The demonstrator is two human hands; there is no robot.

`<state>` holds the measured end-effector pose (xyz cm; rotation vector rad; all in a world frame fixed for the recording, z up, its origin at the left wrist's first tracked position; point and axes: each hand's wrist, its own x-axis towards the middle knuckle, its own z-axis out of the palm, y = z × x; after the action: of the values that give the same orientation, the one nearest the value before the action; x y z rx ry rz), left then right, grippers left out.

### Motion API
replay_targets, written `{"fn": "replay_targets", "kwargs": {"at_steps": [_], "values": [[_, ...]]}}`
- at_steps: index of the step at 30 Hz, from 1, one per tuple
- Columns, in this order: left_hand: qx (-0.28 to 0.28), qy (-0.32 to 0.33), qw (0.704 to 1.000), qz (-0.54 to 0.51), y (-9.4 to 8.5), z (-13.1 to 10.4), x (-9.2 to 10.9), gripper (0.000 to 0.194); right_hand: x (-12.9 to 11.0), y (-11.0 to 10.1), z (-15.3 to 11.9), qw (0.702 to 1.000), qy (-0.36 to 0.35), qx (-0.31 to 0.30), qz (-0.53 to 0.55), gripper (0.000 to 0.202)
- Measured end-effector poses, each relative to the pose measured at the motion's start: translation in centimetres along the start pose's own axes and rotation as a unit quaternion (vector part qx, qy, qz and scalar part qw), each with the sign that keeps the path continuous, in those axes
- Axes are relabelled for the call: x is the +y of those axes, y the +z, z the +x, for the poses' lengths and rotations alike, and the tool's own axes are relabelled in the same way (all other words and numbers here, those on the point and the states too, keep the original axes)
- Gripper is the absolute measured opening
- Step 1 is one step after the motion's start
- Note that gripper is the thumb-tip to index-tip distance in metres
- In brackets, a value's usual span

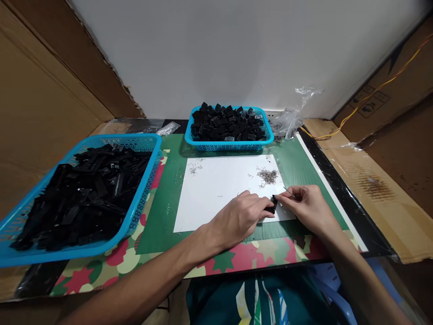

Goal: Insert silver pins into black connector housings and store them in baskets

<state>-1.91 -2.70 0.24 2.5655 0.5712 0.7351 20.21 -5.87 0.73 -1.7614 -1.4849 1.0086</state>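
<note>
Over the lower right of a white sheet (pixel 216 189), my left hand (pixel 245 215) pinches a small black part (pixel 273 206) between thumb and fingers. My right hand (pixel 306 205) is closed around a thin metal tool (pixel 289 192), its fingertips at the right edge of that part. Whether those fingertips hold anything tiny as well is too small to tell. Just beyond my hands lies a pile of tiny metal pieces (pixel 268 176) on the sheet; a smaller scatter (pixel 194 169) is at its upper left.
A large blue basket (pixel 156 149) of black parts stands at the left. Behind the sheet is a smaller blue basket (pixel 233 145) with small black pieces. Clear plastic bags (pixel 287 123) lie at the back right, near yellow wire (pixel 345 119). Cardboard flanks both sides.
</note>
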Motion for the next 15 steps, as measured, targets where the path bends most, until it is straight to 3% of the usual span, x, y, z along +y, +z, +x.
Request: {"fn": "replay_targets", "kwargs": {"at_steps": [4, 15], "values": [[0.003, -0.008, 1.000, -0.008, 0.0, 0.0, 0.0, 0.015, -0.2, 0.1, -0.1, 1.000, -0.016, 0.011, -0.017, 0.040], [0.000, -0.005, 1.000, -0.002, 0.0, -0.1, 0.0, 0.014, 0.2, -0.9, 0.4, 0.999, 0.001, -0.048, 0.004, 0.041]]}}
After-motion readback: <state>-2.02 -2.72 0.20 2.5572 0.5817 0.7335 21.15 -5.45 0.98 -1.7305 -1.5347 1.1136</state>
